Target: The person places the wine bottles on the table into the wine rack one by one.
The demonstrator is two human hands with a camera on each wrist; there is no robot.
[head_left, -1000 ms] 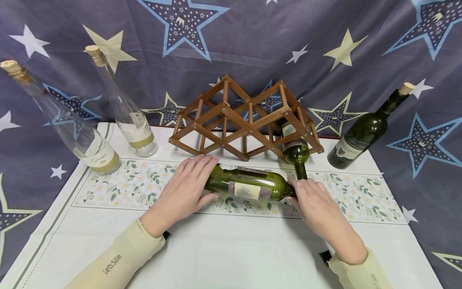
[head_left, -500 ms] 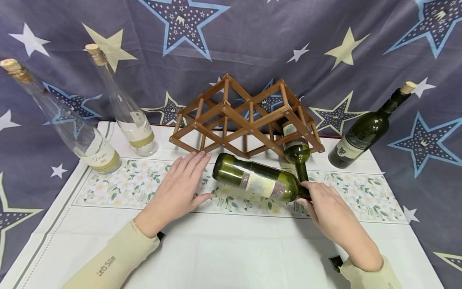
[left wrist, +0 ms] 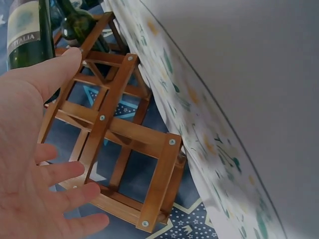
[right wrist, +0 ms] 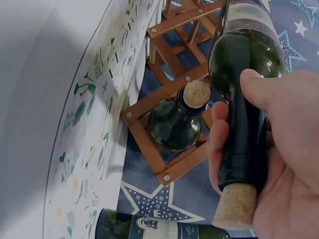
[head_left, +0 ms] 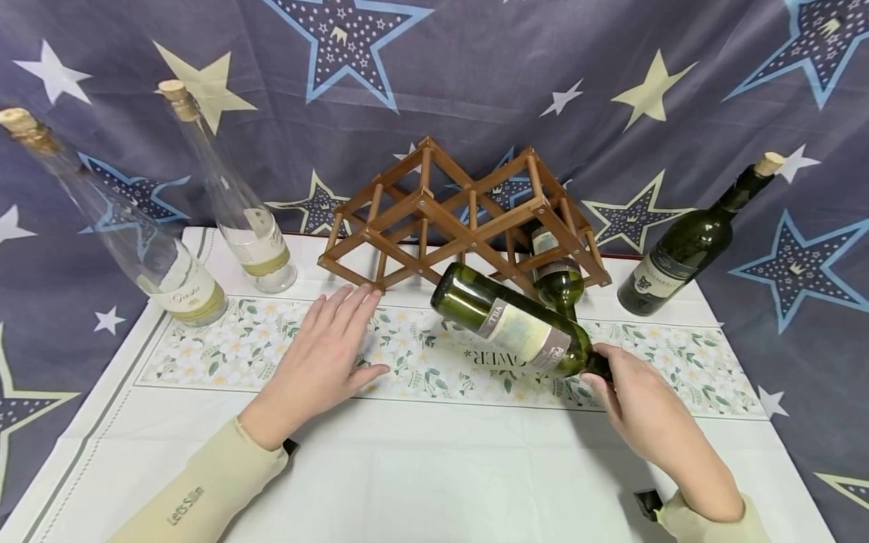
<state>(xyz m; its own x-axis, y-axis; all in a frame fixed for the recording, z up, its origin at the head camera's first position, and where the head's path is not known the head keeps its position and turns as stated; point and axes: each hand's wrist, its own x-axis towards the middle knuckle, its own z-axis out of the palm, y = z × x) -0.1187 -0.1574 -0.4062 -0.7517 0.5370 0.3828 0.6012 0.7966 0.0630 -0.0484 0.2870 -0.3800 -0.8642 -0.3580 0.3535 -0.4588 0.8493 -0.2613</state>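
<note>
My right hand (head_left: pixel 645 400) grips a green wine bottle (head_left: pixel 519 320) by its dark neck. The bottle tilts, its base up and to the left in front of the rack, and a cork (right wrist: pixel 237 205) tops the neck in the right wrist view. My left hand (head_left: pixel 319 354) holds nothing; its fingers are spread over the floral strip, fingertips near the rack's lower left edge. The wooden wine rack (head_left: pixel 424 207) stands at the back. In its right lower slot lies another green bottle (head_left: pixel 558 279), its corked neck pointing forward, partly hidden by the held one.
Two clear bottles with corks (head_left: pixel 179 290) (head_left: pixel 261 253) stand at the left. A dark green corked bottle (head_left: pixel 668 264) is upright to the right of the rack. A star-patterned cloth (head_left: pixel 434 68) hangs behind the white-covered table (head_left: pixel 434 475).
The left hand has let go of the bottle's base and drawn left. The right hand has carried the bottle rightward by the neck, swinging its base up toward the rack.
</note>
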